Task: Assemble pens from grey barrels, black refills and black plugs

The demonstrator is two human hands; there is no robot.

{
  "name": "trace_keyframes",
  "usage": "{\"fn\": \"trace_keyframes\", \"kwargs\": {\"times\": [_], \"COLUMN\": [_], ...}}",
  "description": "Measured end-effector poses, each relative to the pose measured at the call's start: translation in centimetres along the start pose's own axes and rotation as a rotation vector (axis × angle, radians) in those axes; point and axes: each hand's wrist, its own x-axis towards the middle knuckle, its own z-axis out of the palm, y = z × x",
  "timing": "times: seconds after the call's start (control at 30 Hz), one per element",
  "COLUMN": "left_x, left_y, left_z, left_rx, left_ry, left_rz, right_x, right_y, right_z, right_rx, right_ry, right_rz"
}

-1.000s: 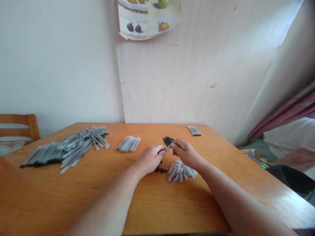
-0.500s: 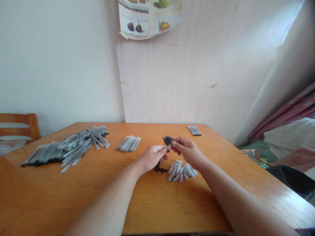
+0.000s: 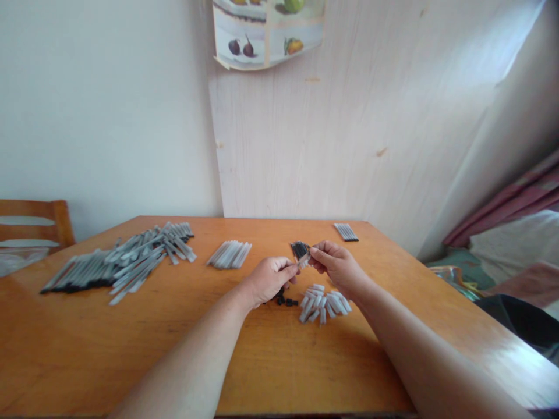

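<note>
Both hands meet over the middle of the orange wooden table (image 3: 131, 349). My left hand (image 3: 267, 279) and my right hand (image 3: 335, 265) each pinch an end of one small grey pen piece (image 3: 303, 260), fingers closed. Just below the hands lies a pile of short grey caps (image 3: 323, 302), with a few small black bits (image 3: 285, 301) beside it. Behind the hands sits a small bunch of black refills (image 3: 299, 249).
A big heap of grey pen barrels (image 3: 117, 265) covers the table's left side, and a neat smaller row of grey barrels (image 3: 229, 254) lies left of centre. A few dark pens (image 3: 346, 231) rest at the far right. A wooden chair (image 3: 32, 224) stands at left; bedding at right.
The hands have stayed together on the small piece, shifting only slightly; the right hand's fingers have turned a little. The piles have not moved.
</note>
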Motion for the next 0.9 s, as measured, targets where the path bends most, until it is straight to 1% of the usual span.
{"fn": "trace_keyframes", "kwargs": {"times": [0.2,0.27,0.43,0.57,0.73,0.9], "left_x": [0.19,0.15,-0.10,-0.14,0.00,0.14], "left_y": [-0.20,-0.08,0.02,0.01,-0.10,-0.30], "left_z": [-0.03,-0.07,-0.20,-0.20,0.00,0.08], "left_rx": [0.108,0.084,-0.031,-0.051,-0.018,0.086], "left_ry": [0.091,0.077,-0.014,-0.036,0.014,0.066], "left_rz": [0.067,0.053,-0.043,-0.048,-0.022,0.039], "right_x": [0.00,0.02,0.09,0.11,0.09,0.05], "right_y": [-0.04,-0.09,-0.09,0.00,0.09,0.13], "right_z": [0.14,0.13,-0.13,-0.27,-0.25,-0.31], "right_rx": [-0.018,0.002,0.066,0.107,0.143,0.167], "right_ry": [0.017,0.025,0.056,0.054,0.036,0.027], "right_rz": [0.021,0.013,0.011,0.013,0.025,0.026]}}
